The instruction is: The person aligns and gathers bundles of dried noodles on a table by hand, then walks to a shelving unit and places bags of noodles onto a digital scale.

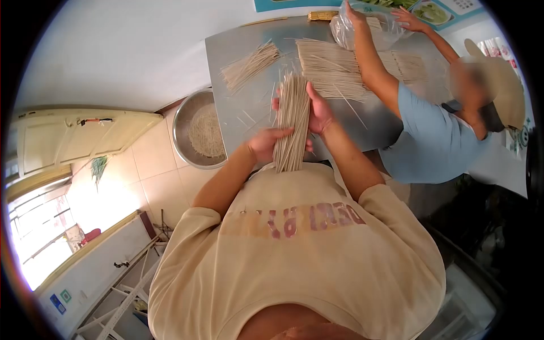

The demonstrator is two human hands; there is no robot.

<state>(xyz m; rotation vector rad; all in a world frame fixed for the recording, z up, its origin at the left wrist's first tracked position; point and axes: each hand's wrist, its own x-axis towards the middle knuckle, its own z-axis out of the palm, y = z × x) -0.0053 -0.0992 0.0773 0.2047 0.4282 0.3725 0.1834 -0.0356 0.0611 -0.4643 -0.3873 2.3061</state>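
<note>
Above the near edge of the metal table (232,50), the bundle of thin sticks (292,107) is held lengthwise, 12 to 6 o'clock. It is gripped lower down, from 8 o'clock, by the left hand (265,144)'s closed fingers, and (higher up) from 2 o'clock by the right hand (321,113)'s; both are touching.

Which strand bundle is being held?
The nearest bundle, between left hand and right hand; the small left pile and wide right pile lie on the table.
</note>
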